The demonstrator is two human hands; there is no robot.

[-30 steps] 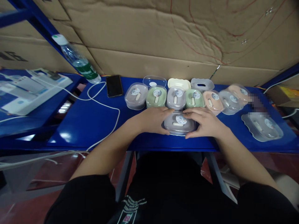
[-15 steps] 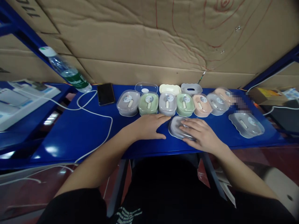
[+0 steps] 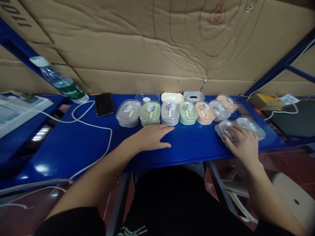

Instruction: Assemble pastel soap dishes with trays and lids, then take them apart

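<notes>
Off to 3 o'clock slides the grey box (image 3: 222, 126), away from the middle of the bench (image 3: 192, 141), and the right hand (image 3: 246, 144) has gone with it, clamped over its lid, fingers on top and thumb on the near side. It's tucked right up by the 2nd grey box (image 3: 255, 126); whether the 2 touch, I can't tell. And there's the danger: push harder that way and the neighbour could be shoved toward the bench's right end. Judging by that top-heavy grip, a loose lid might shift under the fingers too. Look at 11 o'clock: the row's end box (image 3: 220, 111) sits near, so a careless swing might clip it. Meanwhile the left hand (image 3: 152, 137) lies flat and free, thumb apart, holding nothing; at 9 o'clock the white cable (image 3: 110, 134) could snag that forearm.
</notes>
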